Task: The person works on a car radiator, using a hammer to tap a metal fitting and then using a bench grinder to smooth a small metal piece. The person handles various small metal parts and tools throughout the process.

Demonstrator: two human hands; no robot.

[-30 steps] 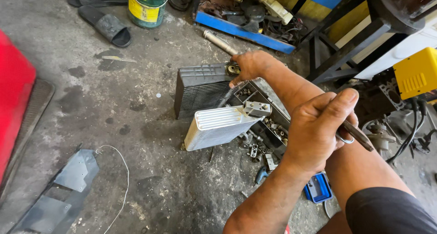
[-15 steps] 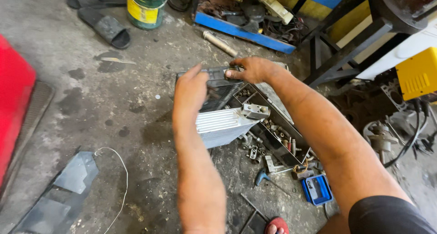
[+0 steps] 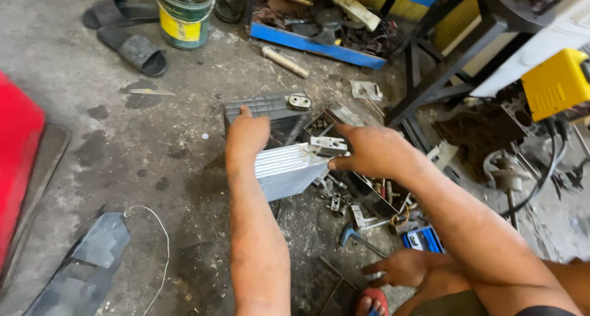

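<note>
A stained concrete floor (image 3: pixel 92 156) is seen throughout. Two dark sandals (image 3: pixel 126 30), a green bucket (image 3: pixel 183 15) and a metal tube (image 3: pixel 284 61) are set on it. Small metal parts (image 3: pixel 344 205) are scattered nearby.

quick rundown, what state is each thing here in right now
left hand: resting flat on the dark finned block
right hand: pinching the silver block's metal fitting
silver finned block: tilted, leaning on the dark one
dark finned block: standing on the floor
green bucket: upright, open top
sandals: lying on the floor
</note>
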